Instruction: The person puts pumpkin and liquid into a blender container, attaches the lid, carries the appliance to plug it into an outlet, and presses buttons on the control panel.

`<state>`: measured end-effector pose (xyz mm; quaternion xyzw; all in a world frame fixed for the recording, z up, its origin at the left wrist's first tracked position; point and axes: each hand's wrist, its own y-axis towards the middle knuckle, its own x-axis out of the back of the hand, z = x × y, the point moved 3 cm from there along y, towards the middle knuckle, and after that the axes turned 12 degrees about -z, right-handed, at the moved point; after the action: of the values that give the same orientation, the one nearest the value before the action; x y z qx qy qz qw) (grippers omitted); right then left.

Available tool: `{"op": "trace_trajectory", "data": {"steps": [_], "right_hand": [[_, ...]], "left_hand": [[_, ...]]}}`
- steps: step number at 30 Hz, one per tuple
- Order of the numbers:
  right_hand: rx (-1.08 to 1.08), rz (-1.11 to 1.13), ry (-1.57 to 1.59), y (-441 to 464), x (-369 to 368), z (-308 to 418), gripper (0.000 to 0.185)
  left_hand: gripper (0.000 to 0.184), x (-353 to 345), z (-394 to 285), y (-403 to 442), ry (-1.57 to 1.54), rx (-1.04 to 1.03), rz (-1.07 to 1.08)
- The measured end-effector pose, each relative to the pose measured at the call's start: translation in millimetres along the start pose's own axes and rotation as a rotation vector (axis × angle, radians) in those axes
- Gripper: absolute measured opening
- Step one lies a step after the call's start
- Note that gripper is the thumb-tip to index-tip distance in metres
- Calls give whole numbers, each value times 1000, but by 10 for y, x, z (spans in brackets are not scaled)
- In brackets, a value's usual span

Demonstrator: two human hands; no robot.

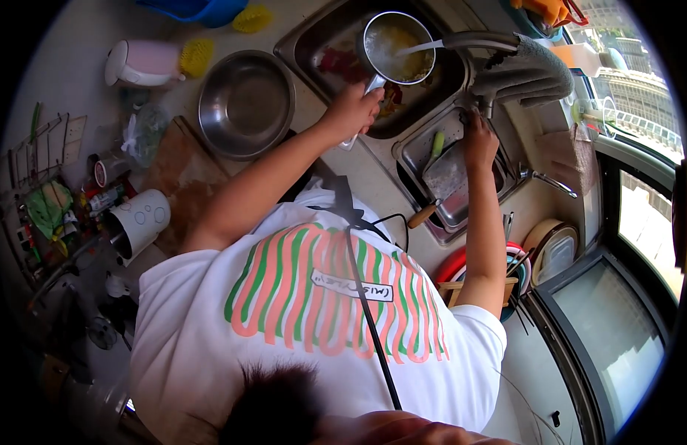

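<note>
My left hand (351,113) is closed round the handle of a small metal saucepan (368,53), held over the large sink (302,50). Water runs from the faucet (469,41) into the pan, and cloudy, yellowish water swirls inside. Red and yellow scraps (342,65) lie in the sink below. At the faucet's base, my right hand (479,137) has its fingers closed on the faucet handle, largely hidden by the hand. Beside that hand, a cleaver (448,178) with a wooden handle lies across the smaller basin (410,152), near a green vegetable piece (437,144).
A wide metal bowl (247,104) stands left of the sink, near a wooden cutting board (182,174). A grey cloth (532,70) hangs over the faucet pipe. Right, a second tap (551,182) juts out near the window (610,319). A white canister (144,222) lies at left.
</note>
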<state>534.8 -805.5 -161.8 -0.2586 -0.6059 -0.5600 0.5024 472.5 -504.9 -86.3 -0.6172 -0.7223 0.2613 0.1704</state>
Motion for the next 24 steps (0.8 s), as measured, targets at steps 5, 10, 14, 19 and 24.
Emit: {"op": "trace_trajectory", "data": {"steps": [5,10,14,19,24], "right_hand": [[-7,308,-161,417,-98,25,16],[-125,344,76,406,593,381,23],[-110,287,414,425,1584,957,25],[-386,-97,706,789,2610,1339,35],[40,-234,971,1204,2728,2094,39]], "left_hand": [[26,113,-25,-100,-121,153,63],[30,412,-114,-418,-195,302,152],[33,836,-185,-845,-216,378,206],[33,1355,-318,-1517,-203,434,203],[34,1888,-427,-2269,-119,387,111]]}}
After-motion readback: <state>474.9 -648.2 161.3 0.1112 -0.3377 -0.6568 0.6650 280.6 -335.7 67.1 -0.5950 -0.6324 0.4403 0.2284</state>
